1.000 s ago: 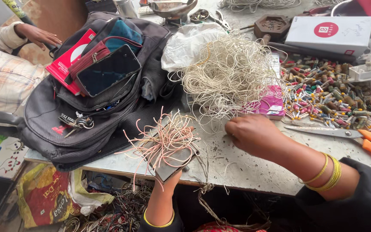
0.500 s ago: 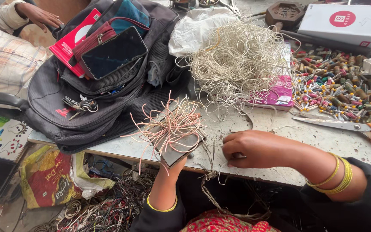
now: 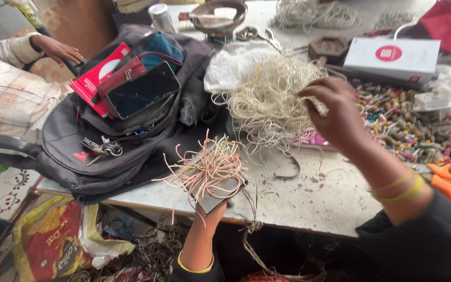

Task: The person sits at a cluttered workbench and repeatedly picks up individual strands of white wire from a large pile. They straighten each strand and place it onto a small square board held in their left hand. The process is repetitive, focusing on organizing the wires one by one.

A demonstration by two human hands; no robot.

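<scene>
The right hand (image 3: 335, 117) pinches into a pale thread pile (image 3: 267, 104) on the worktop (image 3: 309, 198). The left hand (image 3: 212, 211) holds a board (image 3: 217, 193) draped with pinkish threads (image 3: 210, 164), beside a black backpack (image 3: 105, 141).

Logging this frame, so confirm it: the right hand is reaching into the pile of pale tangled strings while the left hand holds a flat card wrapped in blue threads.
Wrong in one respect: the head view shows the flat card in the left hand wrapped in pinkish-cream threads, not blue. The right hand does reach into the pile of pale tangled strings.
</scene>
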